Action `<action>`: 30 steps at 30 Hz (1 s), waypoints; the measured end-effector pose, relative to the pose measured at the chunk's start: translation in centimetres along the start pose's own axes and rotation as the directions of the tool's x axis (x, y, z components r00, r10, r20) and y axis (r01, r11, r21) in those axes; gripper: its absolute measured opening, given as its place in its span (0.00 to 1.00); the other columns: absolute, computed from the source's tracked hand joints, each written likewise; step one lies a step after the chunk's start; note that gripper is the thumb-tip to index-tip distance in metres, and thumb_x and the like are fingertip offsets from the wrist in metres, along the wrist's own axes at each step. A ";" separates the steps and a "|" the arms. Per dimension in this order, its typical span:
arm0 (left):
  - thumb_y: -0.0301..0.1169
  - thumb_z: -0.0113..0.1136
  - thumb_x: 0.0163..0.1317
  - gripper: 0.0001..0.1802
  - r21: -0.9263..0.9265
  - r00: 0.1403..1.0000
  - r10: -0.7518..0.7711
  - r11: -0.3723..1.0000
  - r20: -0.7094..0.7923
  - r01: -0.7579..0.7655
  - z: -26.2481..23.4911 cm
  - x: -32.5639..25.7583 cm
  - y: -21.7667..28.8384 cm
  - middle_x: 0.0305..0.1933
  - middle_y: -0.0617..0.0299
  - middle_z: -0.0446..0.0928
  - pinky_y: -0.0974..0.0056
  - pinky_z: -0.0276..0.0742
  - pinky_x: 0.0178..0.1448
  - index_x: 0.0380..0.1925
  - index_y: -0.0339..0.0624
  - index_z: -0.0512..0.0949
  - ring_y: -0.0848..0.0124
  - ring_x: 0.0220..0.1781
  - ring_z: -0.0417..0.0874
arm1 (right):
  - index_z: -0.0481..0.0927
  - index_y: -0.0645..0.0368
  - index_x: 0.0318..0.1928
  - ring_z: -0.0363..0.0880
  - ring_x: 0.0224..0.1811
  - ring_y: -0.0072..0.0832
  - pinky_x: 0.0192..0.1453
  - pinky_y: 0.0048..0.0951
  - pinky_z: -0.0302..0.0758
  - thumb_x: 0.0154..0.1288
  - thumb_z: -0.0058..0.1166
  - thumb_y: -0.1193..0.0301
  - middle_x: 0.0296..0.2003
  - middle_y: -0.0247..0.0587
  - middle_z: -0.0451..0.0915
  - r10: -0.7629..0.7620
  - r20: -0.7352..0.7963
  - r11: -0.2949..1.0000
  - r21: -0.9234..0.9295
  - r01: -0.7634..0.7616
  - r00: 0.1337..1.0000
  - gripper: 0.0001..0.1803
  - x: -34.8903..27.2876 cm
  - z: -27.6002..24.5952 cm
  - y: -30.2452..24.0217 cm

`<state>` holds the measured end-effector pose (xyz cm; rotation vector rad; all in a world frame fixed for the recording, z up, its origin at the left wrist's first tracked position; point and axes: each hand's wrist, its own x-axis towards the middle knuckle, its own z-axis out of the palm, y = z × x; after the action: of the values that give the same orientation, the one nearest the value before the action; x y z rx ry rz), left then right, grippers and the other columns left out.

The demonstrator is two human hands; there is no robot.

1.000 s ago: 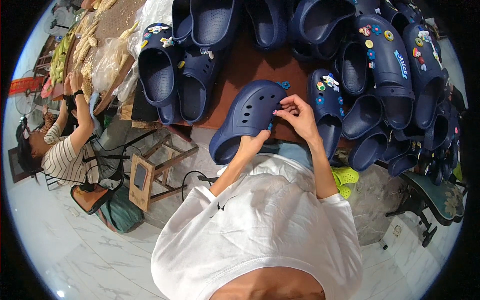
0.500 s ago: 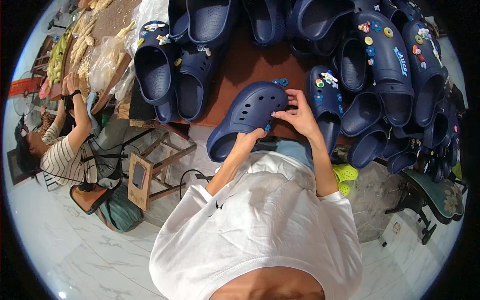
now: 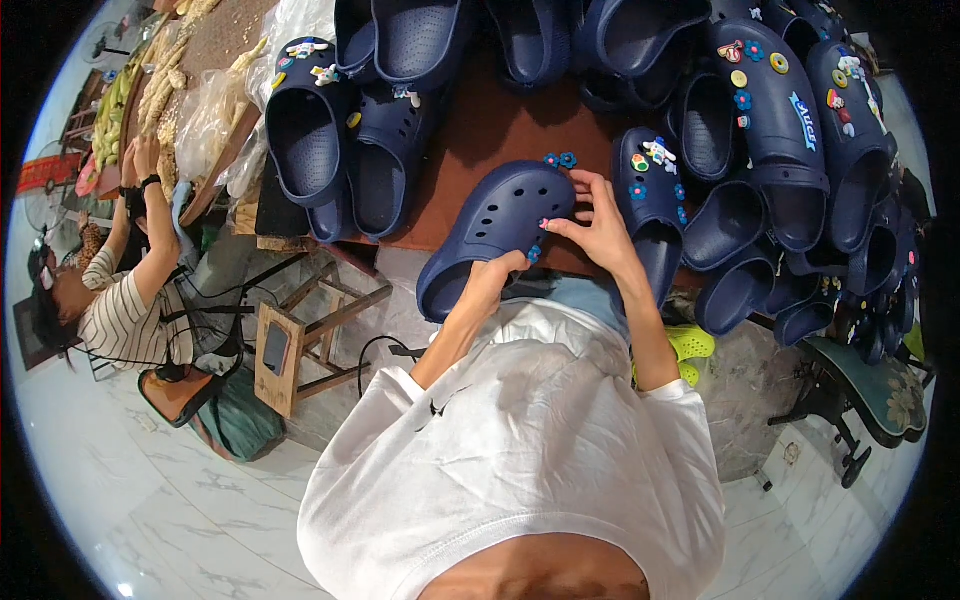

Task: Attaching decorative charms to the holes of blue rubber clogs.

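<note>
Clog (image 3: 495, 232), navy, perforated top, lies at the near edge of the brown table (image 3: 500, 130), toe up-right, heel toward the person. Left hand (image 3: 492, 278) clamps its near side, fingers closed around the rim. Right hand (image 3: 598, 228) rests on the toe end, fingertips pinched on the upper; whether they hold a charm, cannot tell. Two blue flower charms (image 3: 560, 160) sit on the toe. Decorated clog (image 3: 650, 200) lies just right of it. Person in striped shirt (image 3: 125, 320) sits well left.
</note>
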<state>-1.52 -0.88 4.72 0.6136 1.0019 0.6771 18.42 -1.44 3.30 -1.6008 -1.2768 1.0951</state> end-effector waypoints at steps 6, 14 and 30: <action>0.20 0.59 0.46 0.12 -0.073 0.991 -0.034 0.997 -0.128 0.025 -0.2 0.4 -0.8 0.37 0.61 0.80 0.66 0.72 0.48 0.34 0.34 0.80 0.69 0.41 0.79 | 0.81 0.58 0.38 0.76 0.49 0.34 0.43 0.32 0.77 0.60 0.65 0.70 0.41 0.38 0.74 -0.168 -0.123 0.965 -0.226 0.137 0.978 0.09 -1.8 0.9 -2.6; 0.21 0.60 0.47 0.11 -0.084 0.994 -0.037 0.996 -0.105 0.028 -0.2 0.6 -0.8 0.37 0.61 0.81 0.66 0.72 0.50 0.34 0.34 0.80 0.70 0.41 0.79 | 0.78 0.61 0.37 0.79 0.35 0.28 0.37 0.26 0.77 0.62 0.62 0.73 0.36 0.37 0.76 -0.153 -0.051 0.988 -0.042 0.151 0.987 0.07 -2.1 1.0 -1.9; 0.20 0.59 0.51 0.12 -0.021 0.993 0.044 0.999 -0.106 -0.046 -0.1 0.4 -1.6 0.40 0.63 0.80 0.66 0.74 0.49 0.38 0.34 0.79 0.71 0.43 0.80 | 0.81 0.62 0.36 0.77 0.30 0.12 0.35 0.17 0.76 0.60 0.66 0.75 0.30 0.30 0.83 0.072 0.084 0.944 0.315 -0.095 0.994 0.07 -2.1 1.6 1.3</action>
<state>-1.12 -1.61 3.24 0.5860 1.0798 0.7664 17.09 -3.62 1.86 -1.3909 -1.0209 1.3482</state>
